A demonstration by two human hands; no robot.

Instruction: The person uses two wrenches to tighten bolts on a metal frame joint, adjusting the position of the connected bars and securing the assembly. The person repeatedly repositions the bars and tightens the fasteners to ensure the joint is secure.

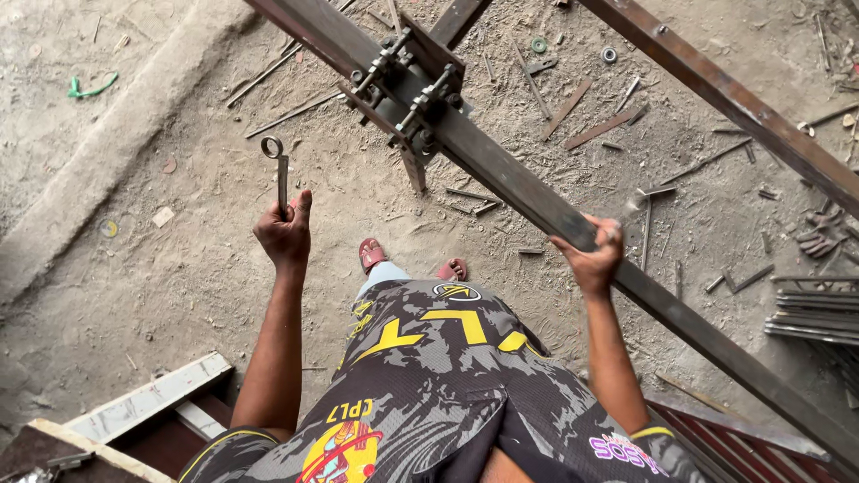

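Left hand (284, 234): closed round the shank of a ring spanner (278, 170), ring end up, clear of the steel bar (537, 201). Right hand (592, 258): wrapped over that bar's upper edge, below the bolted clamp (407, 94). Dusty floor (179, 268) open between hands; scrap rods (582, 116) litter beyond.

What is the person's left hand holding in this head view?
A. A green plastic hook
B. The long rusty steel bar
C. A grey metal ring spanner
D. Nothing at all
C: the left hand is closed around the shaft of a grey metal ring spanner, ring end pointing up, while the right hand grips the long rusty steel bar.
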